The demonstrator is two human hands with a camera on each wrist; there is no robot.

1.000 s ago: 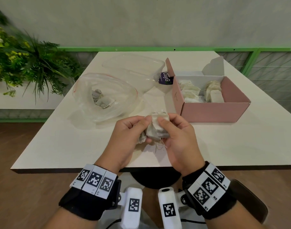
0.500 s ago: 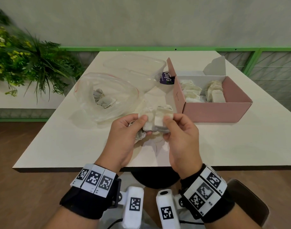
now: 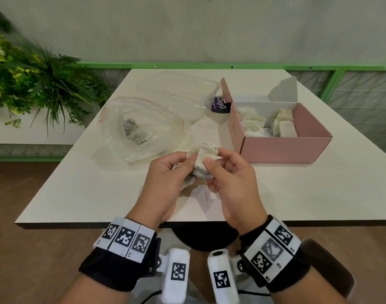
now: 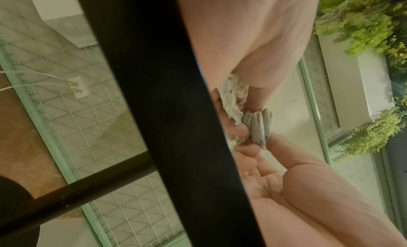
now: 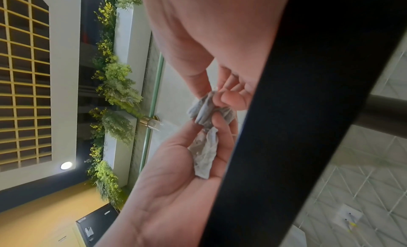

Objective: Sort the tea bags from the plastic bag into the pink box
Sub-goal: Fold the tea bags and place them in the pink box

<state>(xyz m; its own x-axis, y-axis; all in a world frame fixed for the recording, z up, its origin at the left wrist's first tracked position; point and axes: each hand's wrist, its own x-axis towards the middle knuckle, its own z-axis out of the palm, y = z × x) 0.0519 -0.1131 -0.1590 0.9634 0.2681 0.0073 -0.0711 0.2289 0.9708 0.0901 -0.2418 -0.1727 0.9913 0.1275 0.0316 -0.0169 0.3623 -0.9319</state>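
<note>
Head view: left hand (image 3: 165,174) and right hand (image 3: 229,178) both pinched a clump of tea bags (image 3: 203,161) above the table (image 3: 319,194), beside the pink box (image 3: 282,150); tangled strings might tear a bag.

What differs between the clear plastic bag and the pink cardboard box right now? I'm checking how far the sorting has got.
The clear plastic bag is soft, see-through and slumped on the white table; the pink cardboard box is opaque, stiff and square, flaps open. The bag holds a few loose grey tea bags; the box holds more, lined up in two groups. Both lie open, holding tea bags.
</note>
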